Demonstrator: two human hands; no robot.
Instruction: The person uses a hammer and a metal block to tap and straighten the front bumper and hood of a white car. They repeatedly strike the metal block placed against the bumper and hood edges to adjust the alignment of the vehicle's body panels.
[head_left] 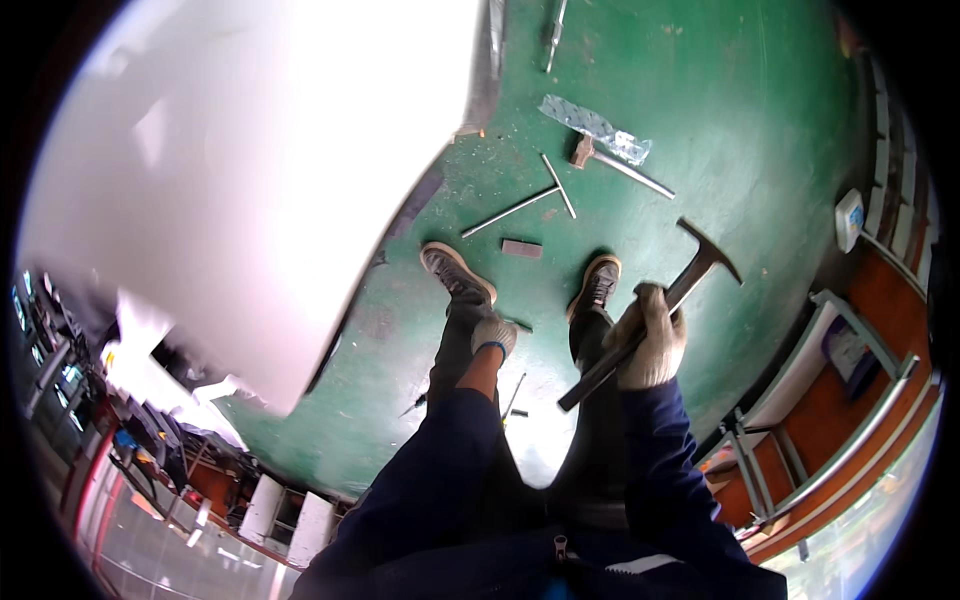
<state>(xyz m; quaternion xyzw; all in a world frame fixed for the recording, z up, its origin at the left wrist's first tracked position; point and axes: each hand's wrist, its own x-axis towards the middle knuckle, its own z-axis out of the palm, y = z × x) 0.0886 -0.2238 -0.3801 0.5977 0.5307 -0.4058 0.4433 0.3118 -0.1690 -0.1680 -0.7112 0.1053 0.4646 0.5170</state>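
My right hand (pixel 650 338), in a pale work glove, is closed around the handle of a dark metal hammer (pixel 703 257). Its long, narrow head points away from me and its handle end slants down toward my legs. My left hand (pixel 494 338), also gloved, is curled beside my left leg. A short dark piece (pixel 520 325) shows just past its fingers; whether the hand grips it is hidden. Beyond my shoes on the floor lie a T-handle wrench (pixel 515 209), a small reddish-brown block (pixel 522 248) and a sledgehammer (pixel 630 173) with a metal handle.
A large, overexposed white panel (pixel 270 180) fills the left side, its edge close to my left foot. Crinkled clear wrapping (pixel 598 128) lies on the green floor (pixel 740 110) past the sledgehammer. Metal-framed racks (pixel 830 400) stand at the right; assorted clutter (pixel 150 430) lies at the lower left.
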